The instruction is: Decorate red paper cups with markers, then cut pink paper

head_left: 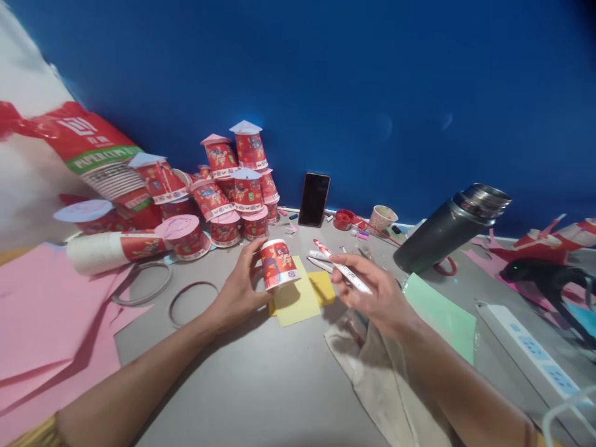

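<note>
In the middle of the view my left hand (243,279) is wrapped around a red patterned paper cup (278,264), held upside down with its rim downward. The cup is over the left part of a yellow paper sheet (298,304). To its right, my right hand (377,288) pinches a white marker pen (347,273) with a red tip end, which points up and to the left toward the cup. The pen and cup are apart. A second, darker yellow paper (323,287) lies beneath the first sheet, and more pens (321,261) lie behind my right hand.
Stacked red cups with paper tops (246,189) stand at the back left beside a bag of paper cups (100,155). A phone (314,200) leans on the blue wall. A dark thermos (447,233), a cloth (372,379) and a power strip (531,354) are at the right.
</note>
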Available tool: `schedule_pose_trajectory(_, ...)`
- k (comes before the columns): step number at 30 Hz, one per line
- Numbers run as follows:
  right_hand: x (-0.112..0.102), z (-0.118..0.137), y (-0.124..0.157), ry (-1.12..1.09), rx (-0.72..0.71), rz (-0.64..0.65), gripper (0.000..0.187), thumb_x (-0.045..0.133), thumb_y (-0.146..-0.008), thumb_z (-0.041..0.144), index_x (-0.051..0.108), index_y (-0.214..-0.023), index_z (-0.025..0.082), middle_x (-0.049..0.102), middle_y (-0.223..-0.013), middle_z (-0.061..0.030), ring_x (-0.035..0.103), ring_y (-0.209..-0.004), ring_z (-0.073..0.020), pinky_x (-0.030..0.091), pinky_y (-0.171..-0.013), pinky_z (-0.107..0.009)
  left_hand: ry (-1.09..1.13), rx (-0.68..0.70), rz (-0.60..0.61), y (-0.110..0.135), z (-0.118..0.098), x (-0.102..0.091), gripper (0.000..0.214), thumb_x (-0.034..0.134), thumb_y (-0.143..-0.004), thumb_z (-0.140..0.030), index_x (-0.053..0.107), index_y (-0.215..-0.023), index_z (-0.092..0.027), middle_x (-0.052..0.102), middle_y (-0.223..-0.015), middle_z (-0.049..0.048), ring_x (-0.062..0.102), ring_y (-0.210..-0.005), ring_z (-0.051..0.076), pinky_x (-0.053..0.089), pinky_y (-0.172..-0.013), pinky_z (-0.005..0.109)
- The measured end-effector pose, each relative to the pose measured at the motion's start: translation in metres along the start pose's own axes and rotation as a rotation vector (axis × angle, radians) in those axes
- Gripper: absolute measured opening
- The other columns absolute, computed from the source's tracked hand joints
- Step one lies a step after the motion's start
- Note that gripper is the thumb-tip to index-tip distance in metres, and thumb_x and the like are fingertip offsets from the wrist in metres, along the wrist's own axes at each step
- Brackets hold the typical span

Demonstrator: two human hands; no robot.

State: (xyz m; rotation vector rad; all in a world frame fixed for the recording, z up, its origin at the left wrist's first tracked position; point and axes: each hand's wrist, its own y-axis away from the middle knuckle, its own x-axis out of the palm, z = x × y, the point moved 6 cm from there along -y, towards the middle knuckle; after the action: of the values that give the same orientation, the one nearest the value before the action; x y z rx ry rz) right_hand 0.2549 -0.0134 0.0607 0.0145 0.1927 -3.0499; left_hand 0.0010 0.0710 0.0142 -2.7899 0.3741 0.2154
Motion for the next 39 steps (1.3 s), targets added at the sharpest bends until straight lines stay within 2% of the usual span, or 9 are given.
schedule_pose_trajectory(2, 0.011, 0.001, 0.009, -0.042, -0.072, 0.037, 0.072, 0.102, -0.072, 0.047, 0.077, -0.137, 0.028, 0.076, -0.109, -0.0072, 0.068, -0.083, -0.0186, 0.059, -0.070, -0.030, -0.028, 0.019, 0.009, 0.000, 0.000, 0.001, 0.094, 0.092, -0.073, -0.028, 0.050, -0.157, -0.028, 0.048, -0.168, 0.0188, 0.054, -0.155, 0.039, 0.051, -0.126, 0.057)
schedule_pose_trajectory(8, 0.009, -0.001, 0.028, 0.159, -0.189, -0.197, 0.032, 0.071, -0.107, 0.054, 0.085, -0.112, 0.026, 0.075, -0.080, -0.0040, 0.066, -0.068, -0.0163, 0.054, -0.061, -0.027, -0.167, 0.029, 0.107, 0.001, 0.002, 0.007, 0.093, 0.096, -0.074, -0.042, 0.050, -0.153, -0.028, 0.051, -0.160, 0.0169, 0.057, -0.150, 0.039, 0.048, -0.128, 0.060)
schedule_pose_trajectory(12, 0.016, -0.004, 0.029, 0.192, -0.261, -0.206, 0.028, 0.074, -0.105, 0.051, 0.086, -0.110, 0.026, 0.082, -0.094, -0.0067, 0.071, -0.075, -0.0181, 0.057, -0.066, -0.029, -0.206, 0.089, 0.147, 0.004, -0.002, 0.011, 0.085, 0.094, -0.079, -0.044, 0.050, -0.150, -0.030, 0.053, -0.153, 0.0150, 0.061, -0.144, 0.037, 0.055, -0.121, 0.057)
schedule_pose_trajectory(18, 0.015, -0.016, 0.026, 0.205, -0.227, -0.275, 0.033, 0.079, -0.100, 0.054, 0.080, -0.093, 0.022, 0.073, -0.068, -0.0009, 0.063, -0.057, -0.0149, 0.048, -0.052, -0.026, -0.248, 0.165, 0.135, 0.005, -0.005, 0.012, 0.082, 0.094, -0.079, -0.041, 0.050, -0.147, -0.030, 0.055, -0.148, 0.0132, 0.063, -0.139, 0.034, 0.060, -0.115, 0.053)
schedule_pose_trajectory(22, 0.001, 0.017, 0.002, 0.174, -0.290, -0.293, 0.039, 0.078, -0.101, 0.059, 0.078, -0.097, 0.021, 0.074, -0.072, -0.0007, 0.061, -0.057, -0.0122, 0.050, -0.052, -0.024, -0.271, 0.127, 0.128, 0.003, -0.004, 0.010, 0.082, 0.090, -0.079, -0.047, 0.049, -0.147, -0.029, 0.054, -0.148, 0.0135, 0.065, -0.136, 0.035, 0.059, -0.116, 0.056)
schedule_pose_trajectory(27, 0.006, 0.051, -0.073, 0.271, -0.504, -0.330, 0.045, 0.064, -0.107, 0.066, 0.071, -0.103, 0.023, 0.071, -0.078, 0.0020, 0.064, -0.065, -0.0115, 0.056, -0.061, -0.024, -0.329, 0.082, 0.110, 0.001, -0.008, 0.009, 0.080, 0.085, -0.079, -0.046, 0.047, -0.146, -0.024, 0.055, -0.151, 0.0157, 0.063, -0.140, 0.038, 0.053, -0.123, 0.062)
schedule_pose_trajectory(31, 0.009, 0.015, -0.104, 0.396, -0.565, -0.402, 0.034, 0.054, -0.115, 0.054, 0.068, -0.111, 0.024, 0.074, -0.099, -0.0023, 0.072, -0.087, -0.0161, 0.063, -0.083, -0.032, -0.333, 0.007, 0.071, -0.002, -0.006, 0.007, 0.085, 0.084, -0.073, -0.052, 0.046, -0.143, -0.023, 0.053, -0.155, 0.0193, 0.065, -0.138, 0.042, 0.056, -0.118, 0.067)
schedule_pose_trajectory(34, 0.011, -0.017, -0.087, 0.456, -0.588, -0.424, 0.029, 0.055, -0.114, 0.049, 0.069, -0.118, 0.024, 0.076, -0.114, -0.0100, 0.075, -0.110, -0.0266, 0.063, -0.103, -0.046, -0.360, 0.009, 0.053, -0.004, -0.003, 0.005, 0.086, 0.080, -0.072, -0.051, 0.045, -0.145, -0.021, 0.052, -0.156, 0.0214, 0.062, -0.142, 0.044, 0.053, -0.120, 0.071)
schedule_pose_trajectory(39, 0.021, -0.023, -0.043, 0.482, -0.631, -0.379, 0.037, 0.048, -0.116, 0.053, 0.069, -0.126, 0.024, 0.075, -0.118, -0.0140, 0.074, -0.113, -0.0299, 0.060, -0.106, -0.049, -0.379, 0.017, 0.056, -0.005, -0.001, 0.004, 0.084, 0.077, -0.071, -0.047, 0.046, -0.145, -0.021, 0.054, -0.152, 0.0202, 0.065, -0.138, 0.043, 0.054, -0.120, 0.069)
